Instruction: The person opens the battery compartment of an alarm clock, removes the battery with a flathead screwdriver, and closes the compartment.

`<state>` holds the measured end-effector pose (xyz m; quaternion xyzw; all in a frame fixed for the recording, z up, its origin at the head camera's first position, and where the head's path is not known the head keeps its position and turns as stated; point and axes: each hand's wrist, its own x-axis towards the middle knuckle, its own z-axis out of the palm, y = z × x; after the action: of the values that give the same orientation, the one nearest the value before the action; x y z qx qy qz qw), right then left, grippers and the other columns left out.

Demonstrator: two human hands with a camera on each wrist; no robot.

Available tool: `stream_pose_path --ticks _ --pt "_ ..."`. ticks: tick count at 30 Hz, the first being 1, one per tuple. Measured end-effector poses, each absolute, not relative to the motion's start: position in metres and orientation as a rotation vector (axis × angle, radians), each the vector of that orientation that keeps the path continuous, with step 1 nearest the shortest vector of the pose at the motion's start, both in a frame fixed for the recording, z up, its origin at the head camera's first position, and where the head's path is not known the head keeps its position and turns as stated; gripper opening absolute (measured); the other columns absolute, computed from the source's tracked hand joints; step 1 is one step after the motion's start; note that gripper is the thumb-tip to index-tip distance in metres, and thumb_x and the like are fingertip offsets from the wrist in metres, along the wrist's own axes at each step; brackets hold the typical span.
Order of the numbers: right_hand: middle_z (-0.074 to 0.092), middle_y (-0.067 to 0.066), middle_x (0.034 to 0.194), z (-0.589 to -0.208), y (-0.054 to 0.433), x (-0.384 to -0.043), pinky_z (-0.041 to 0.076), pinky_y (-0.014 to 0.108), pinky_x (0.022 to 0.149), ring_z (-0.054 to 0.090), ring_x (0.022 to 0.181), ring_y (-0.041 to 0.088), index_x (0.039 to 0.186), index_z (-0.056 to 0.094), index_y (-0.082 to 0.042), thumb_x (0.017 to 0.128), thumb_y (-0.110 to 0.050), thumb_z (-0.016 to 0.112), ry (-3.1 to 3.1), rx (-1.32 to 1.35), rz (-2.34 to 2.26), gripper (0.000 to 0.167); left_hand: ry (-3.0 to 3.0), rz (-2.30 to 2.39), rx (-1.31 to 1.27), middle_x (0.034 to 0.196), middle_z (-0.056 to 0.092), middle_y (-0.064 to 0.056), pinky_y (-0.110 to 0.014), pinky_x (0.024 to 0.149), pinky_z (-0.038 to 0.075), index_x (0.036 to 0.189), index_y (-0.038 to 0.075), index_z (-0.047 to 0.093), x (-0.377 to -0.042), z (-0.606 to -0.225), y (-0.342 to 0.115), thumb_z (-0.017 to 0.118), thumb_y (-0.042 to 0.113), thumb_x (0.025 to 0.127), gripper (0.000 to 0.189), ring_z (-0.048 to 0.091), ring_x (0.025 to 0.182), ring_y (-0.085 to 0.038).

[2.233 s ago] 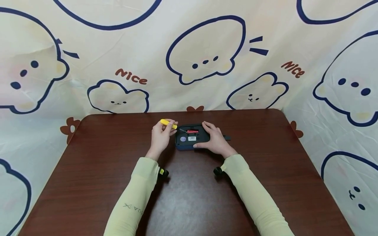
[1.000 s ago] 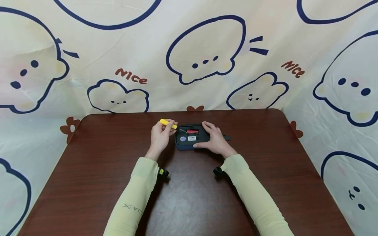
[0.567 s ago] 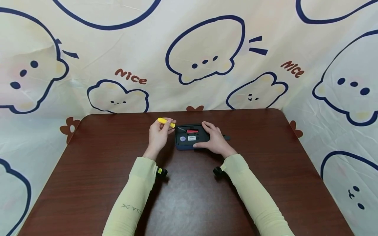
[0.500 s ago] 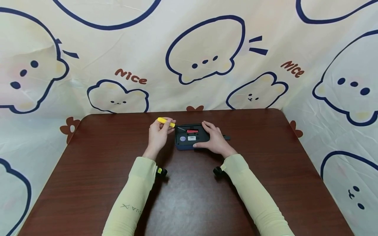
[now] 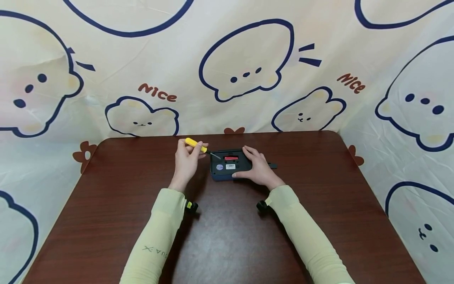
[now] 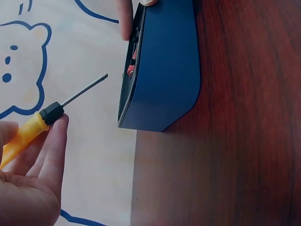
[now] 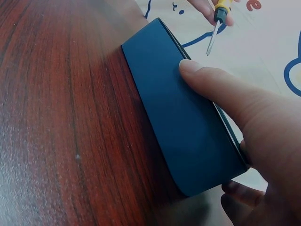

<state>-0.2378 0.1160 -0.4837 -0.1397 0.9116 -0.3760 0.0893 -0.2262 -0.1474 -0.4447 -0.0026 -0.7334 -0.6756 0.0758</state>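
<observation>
In the head view my left hand holds a screwdriver by its yellow handle. The left wrist view has the screwdriver's bare metal tip raised off the device, a gap between them. A dark blue box-shaped device lies with its black, labelled face upward. Set in an opening of that face is a red battery. My right hand grips the device's right end; in the right wrist view the thumb presses on the blue side. The rest of the right fingers are partly hidden behind it.
A brown wooden table carries the device near its far edge. A thin dark piece sticks out beyond the right hand. Cartoon-printed cloth hangs behind and at both sides.
My left hand has drawn back leftward and slightly away with the screwdriver, so its tip has left the spot beside the red battery. The right hand and device have stayed in place.
</observation>
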Motion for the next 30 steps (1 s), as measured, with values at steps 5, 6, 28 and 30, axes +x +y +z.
stream_pose_path --ticks 5,6,28,30 --pt "0.019 -0.001 0.167 -0.484 0.116 -0.238 0.037 0.050 0.111 0.025 0.143 0.029 0.163 0.027 -0.015 0.076 -0.056 0.086 2.711 -0.419 -1.120 0.113 -2.181 -2.057 0.009 0.121 0.070 -0.017 -0.033 0.085 0.057 0.131 -0.004 0.038 -0.226 -0.442 -0.150 0.061 0.019 0.104 0.042 0.070 0.105 -0.032" --pt "0.019 0.000 0.167 -0.484 0.116 -0.238 0.037 0.050 0.111 0.025 0.143 0.029 0.163 0.027 -0.014 0.076 -0.056 0.086 2.710 -0.420 -1.122 0.113 -2.170 -2.060 0.011 0.120 0.071 -0.017 -0.033 0.085 0.057 0.130 -0.004 0.039 -0.226 -0.442 -0.151 0.061 0.019 0.104 0.041 0.070 0.104 -0.032" --pt "0.020 0.000 0.167 -0.485 0.116 -0.237 0.036 0.052 0.111 0.024 0.144 0.030 0.162 0.028 -0.014 0.075 -0.057 0.086 2.712 -0.423 -1.141 0.113 -2.126 -1.967 0.125 0.115 0.072 -0.018 -0.034 0.085 0.057 0.128 -0.002 0.052 -0.222 -0.436 -0.163 0.064 0.018 0.103 0.034 0.071 0.103 -0.030" --pt "0.020 0.000 0.167 -0.485 0.116 -0.237 0.036 0.051 0.111 0.024 0.144 0.030 0.162 0.028 -0.014 0.075 -0.057 0.086 2.713 -0.421 -1.140 0.113 -2.129 -1.953 0.127 0.114 0.073 -0.016 -0.033 0.085 0.057 0.126 0.000 0.054 -0.221 -0.434 -0.165 0.064 0.021 0.102 0.033 0.072 0.100 -0.026"
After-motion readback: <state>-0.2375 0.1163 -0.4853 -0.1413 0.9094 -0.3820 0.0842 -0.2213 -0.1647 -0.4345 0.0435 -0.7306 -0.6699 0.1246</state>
